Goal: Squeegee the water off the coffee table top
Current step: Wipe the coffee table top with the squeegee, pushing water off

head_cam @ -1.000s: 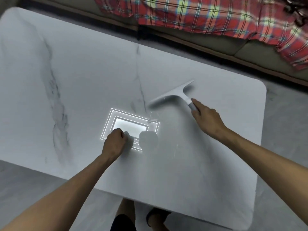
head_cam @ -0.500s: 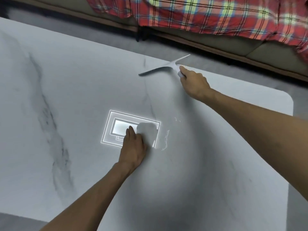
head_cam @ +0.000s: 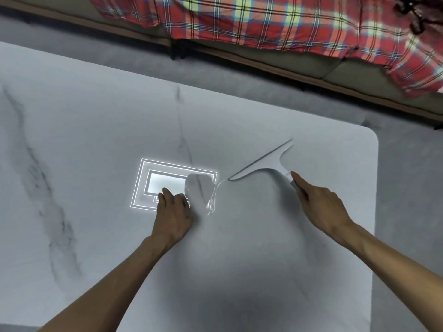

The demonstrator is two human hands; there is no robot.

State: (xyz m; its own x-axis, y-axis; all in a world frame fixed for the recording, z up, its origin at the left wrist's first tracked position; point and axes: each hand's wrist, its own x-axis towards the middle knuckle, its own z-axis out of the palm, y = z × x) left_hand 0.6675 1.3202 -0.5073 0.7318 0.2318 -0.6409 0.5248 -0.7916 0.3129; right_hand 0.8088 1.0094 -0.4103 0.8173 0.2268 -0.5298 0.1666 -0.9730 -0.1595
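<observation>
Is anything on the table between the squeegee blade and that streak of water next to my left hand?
Nothing visible. The left end of the squeegee sits just right of the water streak, with bare table top between. The left hand rests beyond the streak, so a sweep continuing left would likely meet it.

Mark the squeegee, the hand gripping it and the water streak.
squeegee (head_cam: pixel 265 164): head view, middle of the white blade head.
right hand (head_cam: pixel 321 204): head view, back of the hand.
water streak (head_cam: pixel 212 200): head view, its glinting curved edge.
</observation>
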